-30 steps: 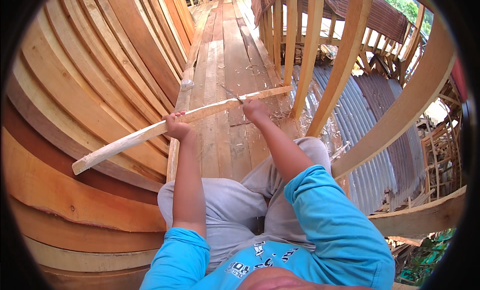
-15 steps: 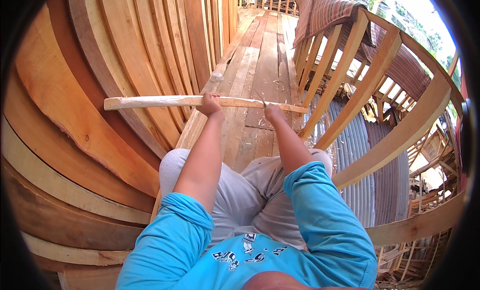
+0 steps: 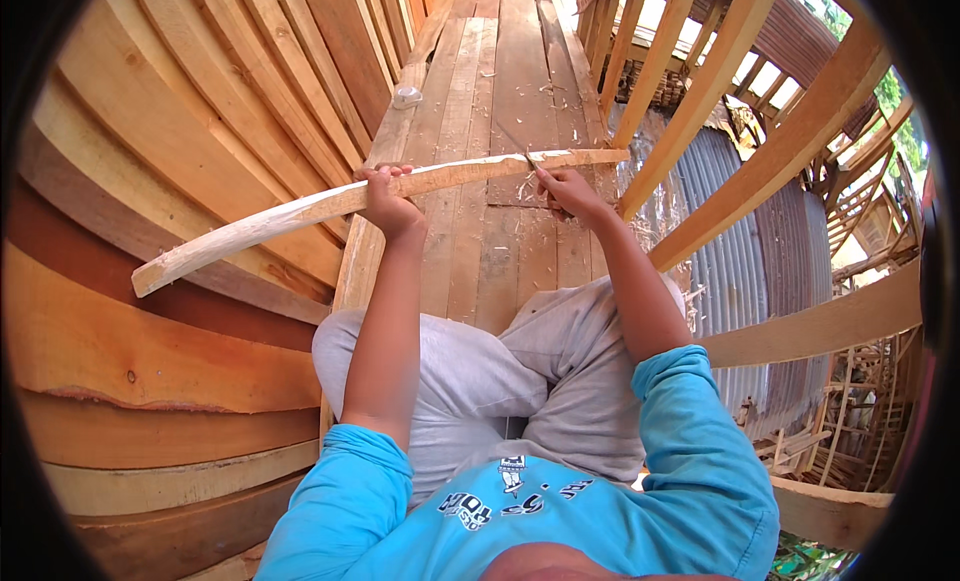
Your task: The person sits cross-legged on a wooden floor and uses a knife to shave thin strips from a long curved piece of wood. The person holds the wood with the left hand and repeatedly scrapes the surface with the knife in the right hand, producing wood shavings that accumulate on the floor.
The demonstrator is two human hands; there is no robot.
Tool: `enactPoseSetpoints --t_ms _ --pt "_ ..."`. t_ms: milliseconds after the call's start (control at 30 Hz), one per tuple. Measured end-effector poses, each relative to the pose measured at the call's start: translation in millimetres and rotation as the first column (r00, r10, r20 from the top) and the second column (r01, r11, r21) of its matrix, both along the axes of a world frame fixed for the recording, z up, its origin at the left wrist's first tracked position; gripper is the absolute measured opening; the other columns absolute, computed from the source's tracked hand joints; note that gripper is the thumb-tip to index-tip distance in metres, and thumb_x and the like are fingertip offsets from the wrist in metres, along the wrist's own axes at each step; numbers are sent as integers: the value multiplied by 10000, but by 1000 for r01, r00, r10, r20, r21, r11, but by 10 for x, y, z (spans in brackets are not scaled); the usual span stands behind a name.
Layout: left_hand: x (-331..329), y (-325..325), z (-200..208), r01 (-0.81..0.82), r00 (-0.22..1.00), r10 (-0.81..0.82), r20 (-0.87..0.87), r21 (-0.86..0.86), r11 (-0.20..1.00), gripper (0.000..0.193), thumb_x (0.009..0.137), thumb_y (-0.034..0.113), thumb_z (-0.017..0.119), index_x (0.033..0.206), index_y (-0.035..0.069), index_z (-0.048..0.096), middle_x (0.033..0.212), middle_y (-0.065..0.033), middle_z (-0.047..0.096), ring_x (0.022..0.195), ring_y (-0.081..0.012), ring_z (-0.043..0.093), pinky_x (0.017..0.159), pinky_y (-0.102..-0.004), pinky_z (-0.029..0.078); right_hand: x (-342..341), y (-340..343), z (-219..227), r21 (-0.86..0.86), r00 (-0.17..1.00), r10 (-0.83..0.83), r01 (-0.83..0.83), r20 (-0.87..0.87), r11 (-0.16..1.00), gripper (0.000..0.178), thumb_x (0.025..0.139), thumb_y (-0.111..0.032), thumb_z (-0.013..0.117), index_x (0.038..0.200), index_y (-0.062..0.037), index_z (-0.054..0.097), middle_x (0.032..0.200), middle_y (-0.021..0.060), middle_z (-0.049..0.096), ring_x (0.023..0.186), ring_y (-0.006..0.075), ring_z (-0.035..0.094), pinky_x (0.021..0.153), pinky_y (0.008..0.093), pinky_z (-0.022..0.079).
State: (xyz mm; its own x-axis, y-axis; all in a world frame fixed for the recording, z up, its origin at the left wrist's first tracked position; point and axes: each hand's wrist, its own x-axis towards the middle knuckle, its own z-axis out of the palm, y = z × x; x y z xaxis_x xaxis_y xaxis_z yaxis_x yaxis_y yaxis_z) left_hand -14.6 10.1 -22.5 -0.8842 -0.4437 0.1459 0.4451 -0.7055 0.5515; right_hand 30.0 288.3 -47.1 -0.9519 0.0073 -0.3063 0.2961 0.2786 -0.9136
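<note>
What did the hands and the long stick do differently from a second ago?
The long wooden strip swung: half a second ago it lay level, now its far-left end dips low again. The left hand has kept its grip around the strip, and the right hand stays at the strip's right part, holding a thin blade to it. The person stays seated on the plank floor, shavings lying there.

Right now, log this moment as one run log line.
left hand: grips long wooden strip mid-length | right hand: holds small blade against strip | shavings on plank floor | person seated
</note>
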Motion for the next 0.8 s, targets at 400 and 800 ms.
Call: enactPoseSetpoints --t_ms 400,800 --pt "209 -10 244 67 998 -67 -10 -26 997 108 767 144 558 768 161 451 721 -18 475 740 -181 505 877 -432 448 -144 -179 30 369 987 -150 162 -61 915 381 987 -305 518 844 23 647 746 168 649 709 322 632 682 443 460" --pt "218 -20 237 83 997 -83 8 -92 992 81 803 157 559 783 163 481 734 -2 480 768 -166 504 925 -434 442 -84 -96 157 559 970 -77 197 -231 805 300 969 -306 580 948 -10 627 760 193 634 718 340 599 696 422 465"
